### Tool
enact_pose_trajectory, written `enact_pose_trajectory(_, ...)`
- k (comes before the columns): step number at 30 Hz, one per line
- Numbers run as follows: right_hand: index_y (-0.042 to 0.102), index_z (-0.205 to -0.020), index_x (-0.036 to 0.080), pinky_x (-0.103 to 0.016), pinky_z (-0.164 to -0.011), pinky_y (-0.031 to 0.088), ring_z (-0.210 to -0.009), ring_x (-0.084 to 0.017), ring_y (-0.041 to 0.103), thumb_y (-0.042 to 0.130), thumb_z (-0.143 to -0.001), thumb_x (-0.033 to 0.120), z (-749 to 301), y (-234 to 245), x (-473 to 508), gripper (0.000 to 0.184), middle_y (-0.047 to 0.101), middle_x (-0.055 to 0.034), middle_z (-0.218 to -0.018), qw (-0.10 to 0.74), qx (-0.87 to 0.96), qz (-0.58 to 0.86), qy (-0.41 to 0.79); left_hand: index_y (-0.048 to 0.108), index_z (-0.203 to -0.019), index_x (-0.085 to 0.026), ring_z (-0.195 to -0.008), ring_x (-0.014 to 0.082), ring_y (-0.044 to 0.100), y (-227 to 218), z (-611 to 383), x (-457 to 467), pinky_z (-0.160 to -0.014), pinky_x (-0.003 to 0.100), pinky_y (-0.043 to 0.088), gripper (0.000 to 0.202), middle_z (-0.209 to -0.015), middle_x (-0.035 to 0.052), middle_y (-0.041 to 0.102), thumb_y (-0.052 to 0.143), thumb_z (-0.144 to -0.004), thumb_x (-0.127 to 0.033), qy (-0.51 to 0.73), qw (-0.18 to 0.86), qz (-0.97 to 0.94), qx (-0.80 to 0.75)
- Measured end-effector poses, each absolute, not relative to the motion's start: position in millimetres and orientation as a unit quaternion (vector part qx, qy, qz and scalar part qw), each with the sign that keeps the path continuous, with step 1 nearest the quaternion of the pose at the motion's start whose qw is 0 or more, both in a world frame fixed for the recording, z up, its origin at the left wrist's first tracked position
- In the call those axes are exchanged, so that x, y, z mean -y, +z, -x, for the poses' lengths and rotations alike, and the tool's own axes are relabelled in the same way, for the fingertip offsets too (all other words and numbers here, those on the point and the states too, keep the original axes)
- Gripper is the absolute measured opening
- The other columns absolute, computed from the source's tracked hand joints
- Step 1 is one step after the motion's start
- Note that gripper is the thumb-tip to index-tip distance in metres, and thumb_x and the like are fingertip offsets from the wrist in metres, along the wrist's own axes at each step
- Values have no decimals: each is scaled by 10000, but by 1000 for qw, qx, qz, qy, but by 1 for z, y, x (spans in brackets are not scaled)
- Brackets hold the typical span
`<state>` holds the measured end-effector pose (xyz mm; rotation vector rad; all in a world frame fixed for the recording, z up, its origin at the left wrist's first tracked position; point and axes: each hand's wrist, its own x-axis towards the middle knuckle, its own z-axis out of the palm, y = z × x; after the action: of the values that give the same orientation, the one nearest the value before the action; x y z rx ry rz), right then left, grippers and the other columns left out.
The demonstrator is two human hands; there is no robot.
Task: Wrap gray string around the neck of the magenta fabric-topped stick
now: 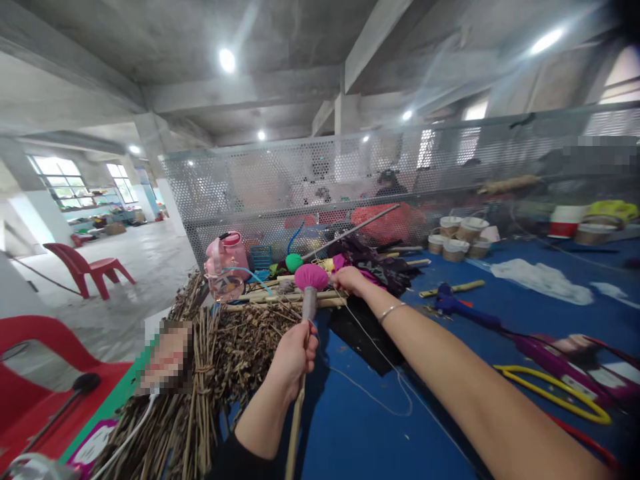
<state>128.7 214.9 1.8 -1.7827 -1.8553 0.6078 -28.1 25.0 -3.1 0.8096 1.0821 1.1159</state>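
My left hand (pixel 294 355) is closed around a wooden stick (pixel 296 427), held upright over the blue table (pixel 360 433). The stick's top carries a round head of gathered pink cloth (pixel 311 277), with a grey wrapped neck (pixel 309 305) below it. My right hand (pixel 350 281) is just right of the pink head, its fingers pinched on a thin pale thread (pixel 367 331). From there the thread trails down and loops across the table. Right behind that hand lies dark and purple cloth (pixel 373 263). A green ball (pixel 293 262) sits behind the pink head.
Bundles of dried stalks (pixel 203 373) lie at left, near a pink jug (pixel 230 257). Small tubs (pixel 455 250) stand at back right before a perforated metal screen (pixel 280 180). A blue glue gun (pixel 463 308) and yellow pliers-like handles (pixel 560 393) lie right. Red chairs (pixel 90 267) stand left.
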Motion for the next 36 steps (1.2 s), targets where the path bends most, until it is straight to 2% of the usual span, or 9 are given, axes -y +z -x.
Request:
enact_pose_trajectory(2,561,-1036,121,-306,-670,513,-773,-133,592,495,-885,318,-130,14,-230,256,598,-56,-958,278,649,646,290,465,-769,-165,-354,22,217,-3,28,-24,-351,165,116,269,-483,-82,362,440,-800,-431,488,638,-350,-482)
enact_pose_trajectory(6,539,-833,101,-194,-494,450,-508,-64,517,402,-924,209,-134,38,-247,197,577,-19,-678,372,593,607,376,466,-770,-163,-354,20,227,-3,28,-25,-352,163,129,264,-488,-80,375,437,-806,-423,485,635,-342,-495)
enact_pose_trajectory(9,481,-743,136,-173,-447,408,-431,-52,460,418,-906,170,-136,55,-246,178,550,1,-585,439,560,566,415,467,-772,-160,-356,17,228,-3,28,-26,-353,161,125,268,-495,-76,386,433,-810,-424,481,636,-339,-498)
enact_pose_trajectory(14,450,-765,162,-177,-491,419,-472,-49,478,503,-862,169,-143,94,-231,112,593,3,-669,503,542,504,447,469,-772,-162,-358,20,226,-4,27,-26,-351,161,121,265,-493,-77,380,451,-798,-425,481,637,-348,-491)
enact_pose_trajectory(20,424,-781,171,-192,-483,400,-516,-78,523,410,-902,167,-157,164,-202,121,594,-23,-701,522,565,442,461,467,-769,-164,-365,16,197,-9,30,-27,-355,160,113,279,-499,-83,362,469,-780,-443,483,639,-357,-481)
enact_pose_trajectory(25,431,-821,177,-241,-556,426,-567,-101,542,388,-904,150,-170,220,-176,97,593,-34,-731,545,586,421,428,461,-774,-167,-362,16,202,-11,30,-27,-355,160,108,275,-496,-86,351,471,-780,-442,480,641,-355,-483)
enact_pose_trajectory(32,389,-950,191,-238,-674,438,-660,-46,548,330,-940,195,-185,261,-143,60,614,-27,-899,614,615,370,330,457,-757,-170,-354,16,202,-13,31,-29,-352,158,104,261,-485,-87,349,468,-783,-429,482,635,-360,-485)
enact_pose_trajectory(36,417,-866,171,-257,-681,445,-709,-44,578,329,-947,207,-191,281,-108,125,606,32,-806,622,633,309,341,457,-754,-171,-355,15,206,-13,32,-30,-355,155,96,287,-480,-89,354,512,-749,-453,482,639,-353,-485)
